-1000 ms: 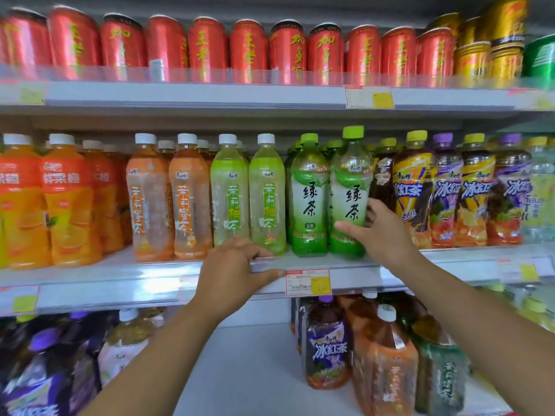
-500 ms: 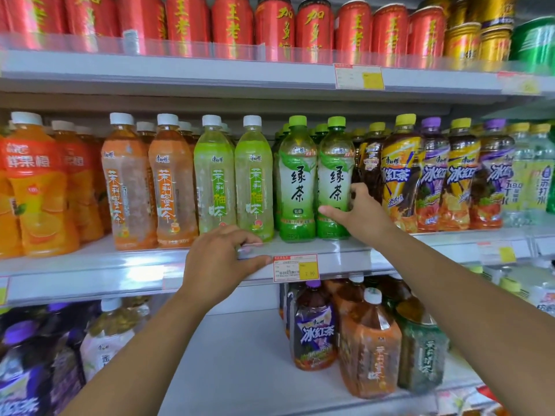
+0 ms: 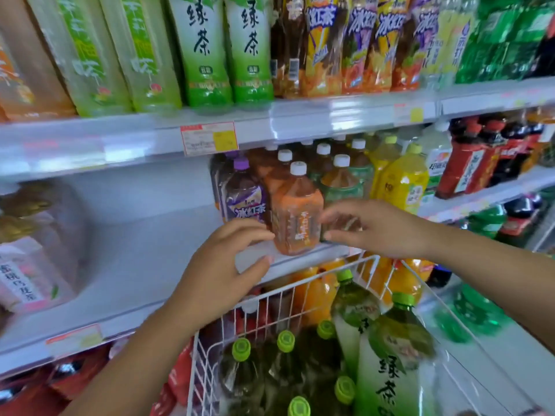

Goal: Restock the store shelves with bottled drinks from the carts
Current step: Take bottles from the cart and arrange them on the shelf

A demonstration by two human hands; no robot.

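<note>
My left hand (image 3: pixel 228 265) and right hand (image 3: pixel 375 229), open and empty, flank an orange tea bottle (image 3: pixel 297 217); the wire cart (image 3: pixel 300 282) looks full, so much restocking remains.

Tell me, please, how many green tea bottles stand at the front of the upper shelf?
2. The left green tea bottle and the right green tea bottle stand side by side above the price tag. More may be hidden behind them.
</note>
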